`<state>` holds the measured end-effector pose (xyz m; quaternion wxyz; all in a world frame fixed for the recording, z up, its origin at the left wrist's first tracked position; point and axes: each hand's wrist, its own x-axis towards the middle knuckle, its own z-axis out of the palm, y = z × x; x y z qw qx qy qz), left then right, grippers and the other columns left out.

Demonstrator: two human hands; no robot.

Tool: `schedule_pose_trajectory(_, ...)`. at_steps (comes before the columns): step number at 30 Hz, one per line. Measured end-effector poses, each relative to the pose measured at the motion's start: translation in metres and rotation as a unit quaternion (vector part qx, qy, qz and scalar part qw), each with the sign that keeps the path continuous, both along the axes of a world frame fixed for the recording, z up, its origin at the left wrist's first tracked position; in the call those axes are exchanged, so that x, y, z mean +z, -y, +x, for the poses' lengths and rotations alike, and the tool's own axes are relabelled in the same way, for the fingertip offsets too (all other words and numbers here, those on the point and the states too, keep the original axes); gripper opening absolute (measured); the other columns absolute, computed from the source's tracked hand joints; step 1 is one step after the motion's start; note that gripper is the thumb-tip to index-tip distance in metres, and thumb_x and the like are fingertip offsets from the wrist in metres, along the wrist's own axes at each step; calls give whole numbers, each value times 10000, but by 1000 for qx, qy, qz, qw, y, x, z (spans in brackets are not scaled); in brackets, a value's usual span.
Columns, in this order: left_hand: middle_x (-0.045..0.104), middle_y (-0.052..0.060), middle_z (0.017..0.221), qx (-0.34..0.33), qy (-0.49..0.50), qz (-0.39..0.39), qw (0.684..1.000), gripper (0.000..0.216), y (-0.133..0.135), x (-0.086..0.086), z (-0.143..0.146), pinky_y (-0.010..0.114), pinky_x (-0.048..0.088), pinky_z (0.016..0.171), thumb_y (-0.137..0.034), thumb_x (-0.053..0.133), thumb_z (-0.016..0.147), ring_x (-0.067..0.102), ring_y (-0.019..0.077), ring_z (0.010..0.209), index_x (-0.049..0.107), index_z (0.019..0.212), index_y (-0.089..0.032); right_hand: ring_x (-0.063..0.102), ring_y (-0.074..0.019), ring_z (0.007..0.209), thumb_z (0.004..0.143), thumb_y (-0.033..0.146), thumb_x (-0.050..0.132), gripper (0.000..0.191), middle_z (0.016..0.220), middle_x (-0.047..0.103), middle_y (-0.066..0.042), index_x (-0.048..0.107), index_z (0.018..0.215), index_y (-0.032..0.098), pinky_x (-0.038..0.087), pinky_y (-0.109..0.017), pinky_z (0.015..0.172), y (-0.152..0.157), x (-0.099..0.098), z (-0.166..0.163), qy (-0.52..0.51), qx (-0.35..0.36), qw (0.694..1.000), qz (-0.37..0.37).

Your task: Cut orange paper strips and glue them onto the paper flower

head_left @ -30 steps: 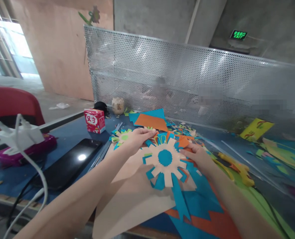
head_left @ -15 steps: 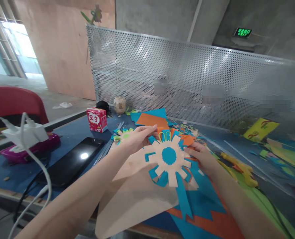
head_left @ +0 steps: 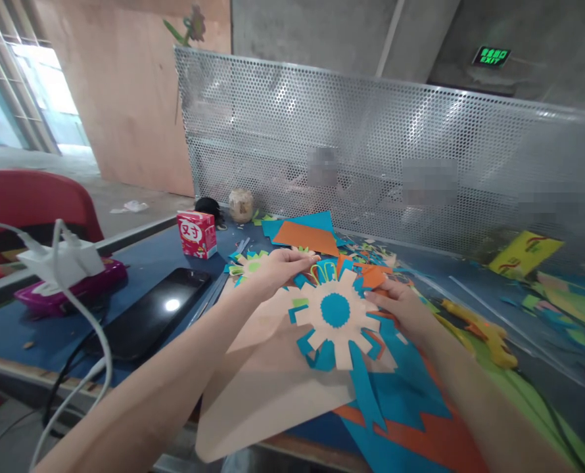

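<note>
A beige paper flower (head_left: 336, 313) with a blue toothed centre and blue petals beneath lies over sheets of beige, blue and orange paper. My right hand (head_left: 399, 307) pinches its right edge, fingers closed on it. My left hand (head_left: 273, 268) reaches over its upper left, fingers stretched out flat toward the scissors' green handles (head_left: 322, 269); whether it touches them is unclear. A smaller beige and green flower cutout (head_left: 247, 265) lies just left of that hand.
A black tablet (head_left: 154, 314), a red drink carton (head_left: 196, 233), a white charger with cables (head_left: 63, 263) on a purple case (head_left: 70, 286) sit left. A yellow glue gun (head_left: 474, 322) lies right. A perforated metal screen (head_left: 371, 151) closes the back; a red chair (head_left: 31, 203) stands far left.
The flower was lifted slightly toward the back and then settled lower again; my left hand's fingers flattened out over the cutouts. The view shifted a little.
</note>
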<state>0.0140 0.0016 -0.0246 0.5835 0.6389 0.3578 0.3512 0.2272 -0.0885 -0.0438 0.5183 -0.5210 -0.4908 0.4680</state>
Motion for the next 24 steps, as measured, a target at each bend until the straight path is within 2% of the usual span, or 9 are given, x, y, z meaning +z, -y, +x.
schedule_pose_trajectory(5, 620, 31, 639, -4, 28, -23, 999, 210, -4, -2, 0, 155, 327, 402, -317, 646, 622, 523, 66, 512, 658, 742, -145, 534, -64, 545, 581, 311, 711, 243, 644, 608, 37, 642, 787, 201, 445, -174, 506, -1, -2, 3, 10, 0, 1000, 6)
schedule_pose_trajectory(10, 634, 45, 671, -13, 82, -61, 995, 278, -4, -1, 1, 164, 357, 449, -217, 694, 566, 545, 76, 562, 669, 831, -137, 526, -65, 530, 600, 329, 698, 276, 655, 598, 37, 625, 837, 208, 432, -181, 486, -2, -6, 4, 34, -4, 999, -1)
schedule_pose_trajectory(16, 638, 60, 717, -15, 87, -71, 994, 296, -6, -3, 1, 172, 381, 473, -226, 691, 583, 553, 87, 598, 666, 864, -138, 512, -64, 506, 591, 327, 701, 288, 639, 588, 35, 614, 833, 196, 406, -179, 456, -1, -4, 3, 15, 2, 1000, -7)
schedule_pose_trajectory(24, 641, 64, 749, -21, 87, -62, 994, 336, -7, -3, -1, 181, 380, 473, -227, 696, 578, 545, 85, 588, 660, 902, -144, 541, -93, 572, 600, 323, 695, 262, 663, 603, 30, 612, 820, 208, 439, -218, 531, -3, -6, 7, 35, 7, 999, 1)
